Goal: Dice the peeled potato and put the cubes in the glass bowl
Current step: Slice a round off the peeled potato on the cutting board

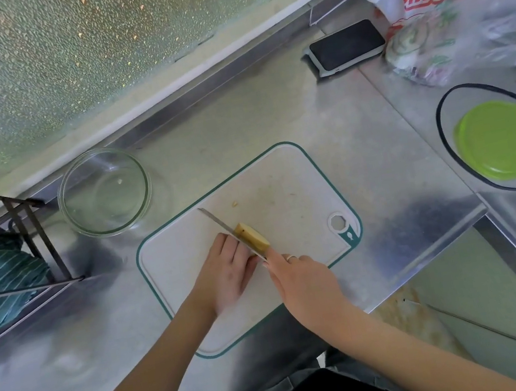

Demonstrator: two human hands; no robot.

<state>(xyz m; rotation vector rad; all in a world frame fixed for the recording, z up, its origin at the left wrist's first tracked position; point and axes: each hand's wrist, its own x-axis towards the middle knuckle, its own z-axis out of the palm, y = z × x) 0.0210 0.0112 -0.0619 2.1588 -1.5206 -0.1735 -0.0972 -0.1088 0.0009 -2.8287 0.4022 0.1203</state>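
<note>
Gripping the knife (pixel 228 231), the right hand (pixel 303 282) slices the potato (pixel 253 235) — left hand (pixel 229 272) fingers (pixel 229 247) curled round its hidden half

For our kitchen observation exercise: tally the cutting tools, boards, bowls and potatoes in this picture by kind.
Knife: 1
Cutting board: 1
Glass bowl: 1
Potato: 1
Total: 4

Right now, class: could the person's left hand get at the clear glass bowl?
Probably yes. The left hand steadies the potato; bare cutting board and steel counter lie between it and the clear glass bowl.
</note>
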